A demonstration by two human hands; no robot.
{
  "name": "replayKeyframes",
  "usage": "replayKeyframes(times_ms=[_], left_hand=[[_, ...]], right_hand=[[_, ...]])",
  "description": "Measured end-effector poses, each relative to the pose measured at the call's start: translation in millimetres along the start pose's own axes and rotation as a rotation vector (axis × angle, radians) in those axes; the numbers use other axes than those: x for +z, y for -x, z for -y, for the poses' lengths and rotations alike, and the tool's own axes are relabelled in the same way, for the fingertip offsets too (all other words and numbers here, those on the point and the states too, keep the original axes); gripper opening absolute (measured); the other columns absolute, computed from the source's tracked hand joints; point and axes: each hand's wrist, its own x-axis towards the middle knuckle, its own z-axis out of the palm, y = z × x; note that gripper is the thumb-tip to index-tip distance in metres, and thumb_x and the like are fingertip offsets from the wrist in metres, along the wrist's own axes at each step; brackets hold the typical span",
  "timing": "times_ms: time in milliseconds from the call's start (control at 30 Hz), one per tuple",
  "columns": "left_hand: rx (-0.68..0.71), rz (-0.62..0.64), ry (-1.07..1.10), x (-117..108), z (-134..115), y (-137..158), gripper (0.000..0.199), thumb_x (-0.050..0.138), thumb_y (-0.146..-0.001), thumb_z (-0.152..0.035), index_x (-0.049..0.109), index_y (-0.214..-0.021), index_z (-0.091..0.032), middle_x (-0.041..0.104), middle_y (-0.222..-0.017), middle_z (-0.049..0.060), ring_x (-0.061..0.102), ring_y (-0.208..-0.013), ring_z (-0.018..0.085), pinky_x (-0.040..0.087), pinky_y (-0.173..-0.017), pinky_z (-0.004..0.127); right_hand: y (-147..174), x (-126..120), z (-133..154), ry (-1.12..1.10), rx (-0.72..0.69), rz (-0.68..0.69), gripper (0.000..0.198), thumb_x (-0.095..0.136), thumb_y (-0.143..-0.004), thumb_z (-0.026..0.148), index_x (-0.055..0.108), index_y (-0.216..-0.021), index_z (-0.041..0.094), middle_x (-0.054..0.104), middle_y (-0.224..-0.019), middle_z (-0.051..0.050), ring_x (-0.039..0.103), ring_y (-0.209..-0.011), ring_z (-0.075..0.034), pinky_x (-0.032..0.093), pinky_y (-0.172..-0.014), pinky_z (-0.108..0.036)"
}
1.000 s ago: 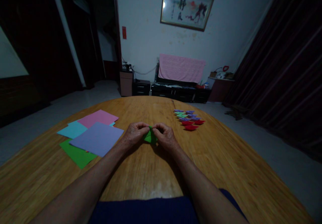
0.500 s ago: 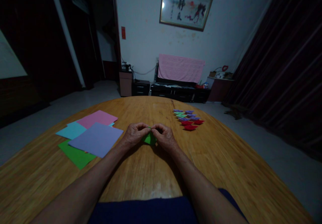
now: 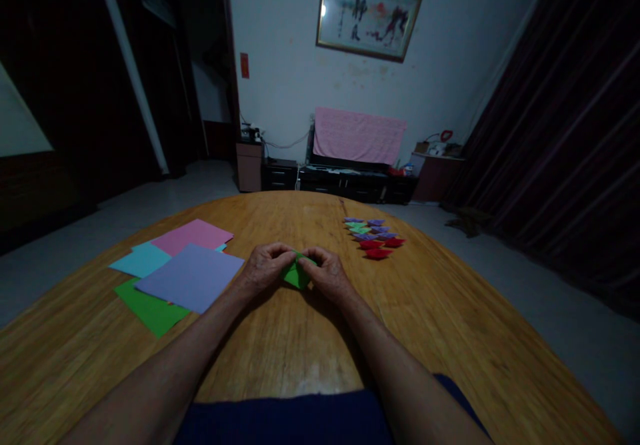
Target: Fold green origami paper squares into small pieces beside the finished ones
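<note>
A small folded piece of green paper (image 3: 297,276) is held just above the wooden table (image 3: 280,358), between my two hands. My left hand (image 3: 267,265) pinches its left side with thumb and fingers. On the opposite side, my right hand (image 3: 327,273) grips the top and right edge, thumb pressed on the near face. Fingers cover part of the paper, so its full folded shape is hidden. To the left lie loose square sheets: a lavender sheet (image 3: 193,278), a pink sheet (image 3: 197,235), a light blue sheet (image 3: 140,260) and a green sheet (image 3: 155,308).
On the right of the table stand several small folded paper boats in rows, among them a red boat (image 3: 379,254) and a purple boat (image 3: 376,222). Past the table's far edge is a low black cabinet (image 3: 325,182) with a pink cloth (image 3: 360,135) above.
My right thumb and fingers have spread slightly apart on the green paper, and more of its upper edge shows between my hands. The sheets and boats stay in place.
</note>
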Motion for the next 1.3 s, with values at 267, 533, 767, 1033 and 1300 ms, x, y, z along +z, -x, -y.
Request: replayKeyframes(times_ms=[267,533,767,1033,1300], left_hand=[[0.077,-0.007,-0.148,-10,5,-9,0.019,0.07,-0.067,-0.034,0.069,-0.069,-0.015,0.061,-0.062,0.001,0.054,-0.057,0.012,0.042,-0.053,0.023],[0.09,-0.042,-0.146,-10,7,-9,0.019,0.07,-0.066,-0.034,0.066,-0.064,-0.015,0.057,-0.058,-0.002,0.05,-0.054,0.011,0.036,-0.051,0.022],[-0.005,-0.079,0.15,-1,-2,-5,0.021,0.073,-0.06,-0.032,0.06,-0.062,-0.015,0.051,-0.051,-0.006,0.044,-0.047,0.008,0.035,-0.048,0.022],[-0.012,-0.005,0.063,-2,1,-6,0.026,0.078,-0.058,-0.028,0.067,-0.077,-0.014,0.063,-0.067,0.0,0.055,-0.057,0.011,0.043,-0.054,0.023],[0.04,-0.045,0.086,4,-4,-3,0.034,0.075,-0.057,-0.018,0.066,-0.09,-0.015,0.057,-0.061,-0.006,0.051,-0.05,0.008,0.039,-0.05,0.02]], right_hand=[[1,0,-1,-0.06,0.047,0.066,0.016,0.067,-0.071,0.031,0.063,-0.08,0.018,0.058,-0.069,0.002,0.053,-0.061,-0.011,0.042,-0.059,-0.025],[1,-1,-4,-0.111,0.064,0.091,0.018,0.069,-0.07,0.031,0.063,-0.081,0.019,0.057,-0.068,0.003,0.05,-0.06,-0.01,0.04,-0.058,-0.024],[-1,1,-2,-0.218,0.082,0.039,0.026,0.071,-0.067,0.029,0.063,-0.09,0.019,0.06,-0.073,0.002,0.053,-0.063,-0.011,0.042,-0.058,-0.023],[-3,0,-1,-0.157,0.074,0.018,0.028,0.07,-0.063,0.026,0.062,-0.09,0.02,0.059,-0.073,0.003,0.052,-0.062,-0.011,0.042,-0.058,-0.024],[0,2,1,-0.198,0.113,0.039,0.039,0.076,-0.062,0.029,0.058,-0.097,0.02,0.059,-0.075,0.003,0.053,-0.065,-0.012,0.044,-0.059,-0.025]])
